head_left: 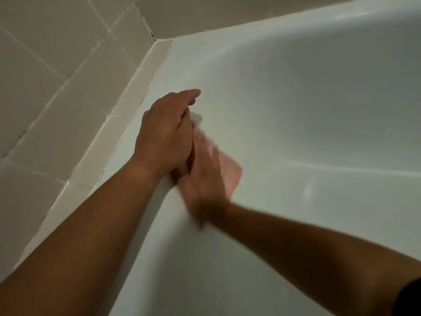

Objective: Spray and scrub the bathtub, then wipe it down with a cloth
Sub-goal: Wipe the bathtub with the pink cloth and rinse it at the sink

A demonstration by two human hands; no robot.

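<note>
The right hand, blurred, presses a pink cloth flat-fingered against the bathtub wall just under the rim. Touching it, the left hand rests on the rim, fingers loosely bent, holding nothing visible. On slick enamel the unpinched cloth may slide from under the palm, or the bracing hand may slip toward the tiled wall.

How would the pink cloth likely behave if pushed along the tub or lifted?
Likely floppy: the thin pink cloth lies flat under the right hand against the curved wall of the white bathtub. Probably light, and apt to slide easily on that smooth, glossy surface.
</note>
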